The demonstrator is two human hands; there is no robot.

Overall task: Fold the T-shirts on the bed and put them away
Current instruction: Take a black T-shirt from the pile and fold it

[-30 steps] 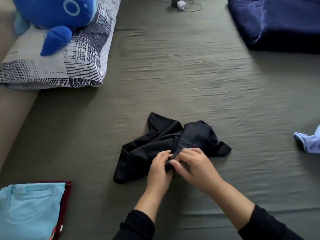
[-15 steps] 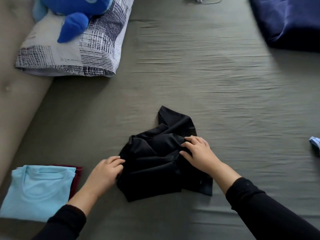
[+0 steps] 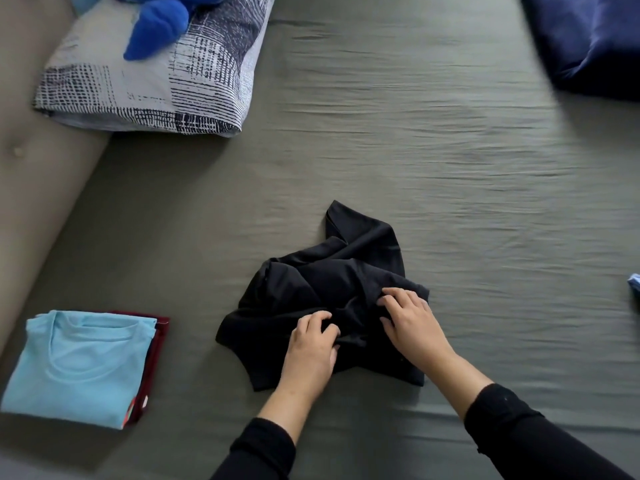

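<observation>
No writing shows on the crumpled black shirt [image 3: 311, 292] on the bed [image 3: 415, 150]; left hand [image 3: 310, 355] and right hand [image 3: 412, 323] fingers pinch its folds.

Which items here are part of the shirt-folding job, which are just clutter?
Part of the job:
- black T-shirt, crumpled, under both hands
- left hand and right hand, gripping it
- folded light blue T-shirt on a dark red garment
- pale blue cloth at right edge, maybe a shirt

Lying about:
- patterned pillow
- blue plush toy
- navy blanket
</observation>
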